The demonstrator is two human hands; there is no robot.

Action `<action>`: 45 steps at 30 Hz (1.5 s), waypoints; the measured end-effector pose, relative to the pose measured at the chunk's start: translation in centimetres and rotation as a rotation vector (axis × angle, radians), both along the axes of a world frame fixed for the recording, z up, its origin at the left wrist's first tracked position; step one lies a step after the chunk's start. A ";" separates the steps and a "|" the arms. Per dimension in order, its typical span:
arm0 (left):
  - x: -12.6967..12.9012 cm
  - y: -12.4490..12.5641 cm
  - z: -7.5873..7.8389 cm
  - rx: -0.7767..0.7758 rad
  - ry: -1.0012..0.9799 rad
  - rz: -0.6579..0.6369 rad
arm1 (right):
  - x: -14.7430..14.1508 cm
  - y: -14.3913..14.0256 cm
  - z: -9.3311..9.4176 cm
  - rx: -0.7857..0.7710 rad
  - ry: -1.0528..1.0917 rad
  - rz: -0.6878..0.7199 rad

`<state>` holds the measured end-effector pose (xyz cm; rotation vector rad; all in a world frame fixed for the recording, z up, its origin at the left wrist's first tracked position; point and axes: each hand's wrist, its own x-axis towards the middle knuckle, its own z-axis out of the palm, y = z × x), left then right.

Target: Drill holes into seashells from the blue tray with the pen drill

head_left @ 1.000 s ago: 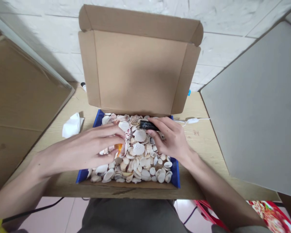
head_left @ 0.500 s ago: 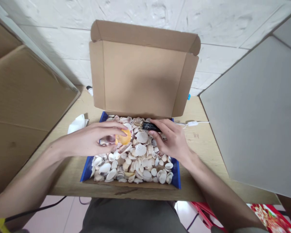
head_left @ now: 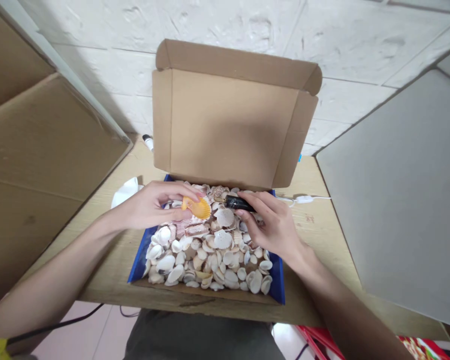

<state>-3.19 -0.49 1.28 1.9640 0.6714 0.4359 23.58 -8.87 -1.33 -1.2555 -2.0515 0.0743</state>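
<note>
Between the thumb and fingers of my left hand (head_left: 165, 202) is an orange scallop shell (head_left: 198, 207), its ribbed side tilted toward my right hand. My right hand (head_left: 272, 220) is wrapped round a small black mini drill (head_left: 239, 203) with a brass-coloured tip pointing left at the shell. A small gap appears to lie between tip and shell. Both hands hover over an open cardboard box (head_left: 230, 131) with blue side walls. Many white, cream and pinkish seashells (head_left: 213, 262) fill it, among them a flat white shell with small holes (head_left: 222, 239).
The box stands on a wooden table (head_left: 307, 240) against a white brick-patterned wall (head_left: 225, 25). A crumpled white tissue (head_left: 126, 192) lies left, a marker-like item (head_left: 148, 141) behind it. A white cable with an inline switch (head_left: 304, 199) runs right. Cardboard (head_left: 52, 150) and a grey panel (head_left: 397, 185) flank the table.
My left hand has turned the orange shell so more of its ribbed face shows, tilted right. The drill stays in my right hand near it. The whole view has shifted slightly.
</note>
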 end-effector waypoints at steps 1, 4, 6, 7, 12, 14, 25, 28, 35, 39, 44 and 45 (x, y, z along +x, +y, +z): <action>-0.2 0.1 0.0 -0.059 -0.005 0.030 | 0.0 0.0 0.0 0.001 -0.001 0.000; -0.4 0.3 0.0 -0.179 -0.035 0.091 | 0.0 0.0 0.0 -0.004 -0.026 0.028; -0.4 0.2 0.2 -0.219 -0.074 0.109 | 0.0 0.0 0.0 0.012 -0.043 0.065; -0.3 0.1 0.2 -0.234 -0.093 0.113 | 0.0 0.0 0.0 0.018 -0.050 0.079; 0.4 -0.6 0.1 -0.309 -0.214 0.105 | 0.0 0.2 0.0 -0.003 -0.063 0.086; 0.6 -0.7 -0.1 -0.338 -0.249 0.101 | 0.0 0.2 0.0 -0.006 -0.061 0.092; 0.0 -0.2 -0.7 -0.458 -0.230 0.101 | 0.0 0.3 0.1 0.046 -0.050 0.049; 0.0 -0.3 -0.5 -0.484 -0.218 0.100 | 0.1 0.3 0.1 0.036 -0.054 0.059; 0.2 -0.6 0.2 -0.453 -0.098 0.076 | 0.2 0.3 0.0 0.057 -0.088 0.053; 0.4 -0.7 0.2 -0.434 -0.123 0.071 | 0.4 0.1 0.0 0.086 -0.087 0.045; 0.6 -0.7 0.4 -0.394 -0.094 0.051 | 0.5 0.1 0.0 0.123 -0.088 0.023; 0.6 -0.7 0.4 -0.380 -0.084 0.049 | 0.5 0.1 0.0 0.113 -0.089 0.026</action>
